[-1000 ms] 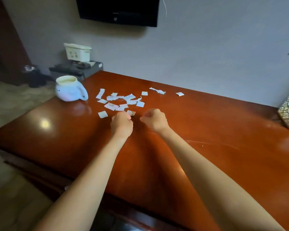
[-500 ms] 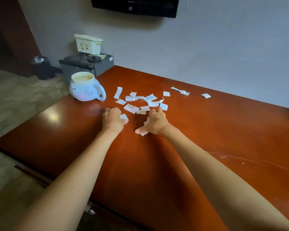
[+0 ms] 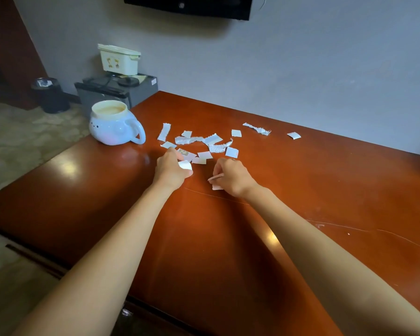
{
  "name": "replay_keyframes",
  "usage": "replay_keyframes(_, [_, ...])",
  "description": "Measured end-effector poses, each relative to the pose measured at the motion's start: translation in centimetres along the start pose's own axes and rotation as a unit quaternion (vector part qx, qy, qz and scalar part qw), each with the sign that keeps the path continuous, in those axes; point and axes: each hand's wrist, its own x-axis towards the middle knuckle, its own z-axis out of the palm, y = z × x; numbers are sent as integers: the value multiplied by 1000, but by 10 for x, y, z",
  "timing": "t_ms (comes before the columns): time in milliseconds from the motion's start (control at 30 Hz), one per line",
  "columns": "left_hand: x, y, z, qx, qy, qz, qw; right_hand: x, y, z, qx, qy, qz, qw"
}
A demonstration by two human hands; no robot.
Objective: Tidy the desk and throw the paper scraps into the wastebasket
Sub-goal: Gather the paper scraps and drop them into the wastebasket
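Note:
Several white paper scraps (image 3: 212, 139) lie scattered on the red-brown wooden desk (image 3: 228, 238), just beyond my hands. My left hand (image 3: 171, 169) is closed around a white scrap (image 3: 185, 165) at the near edge of the pile. My right hand (image 3: 232, 177) pinches another scrap (image 3: 215, 181) between its fingers, close above the desk. A twisted scrap (image 3: 257, 128) and a small square scrap (image 3: 294, 135) lie apart at the far right. A black wastebasket (image 3: 50, 94) stands on the floor at the far left.
A white round mug (image 3: 114, 127) stands on the desk left of the scraps. Beyond the desk's far left corner is a grey cabinet (image 3: 141, 89) with a cream box (image 3: 118, 59) on top. A dark screen (image 3: 189, 6) hangs on the wall.
Both hands moved slightly forward into the near edge of the pile and each closed on a scrap. The view shifted closer to the desk.

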Motion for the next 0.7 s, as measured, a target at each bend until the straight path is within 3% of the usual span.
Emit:
replay_keyframes(133, [12,5,5,25,7,23,999,2,6,-5,-9,20,0,1000])
replay_keyframes(267, [21,9,8,50,9,24,998,8,15,-9,55,57,24,997])
replay_keyframes(367, [29,10,10,85,-5,9,996,9,18,-18,104,4,38,994])
replay_keyframes(500, [36,9,9,154,17,-15,988,6,20,-33,142,-127,47,981])
replay_keyframes(600, [39,7,9,165,9,-50,985,4,15,-38,77,-200,52,975])
replay_keyframes(700, [42,6,10,138,-7,-48,989,5,9,-39,40,-208,50,976])
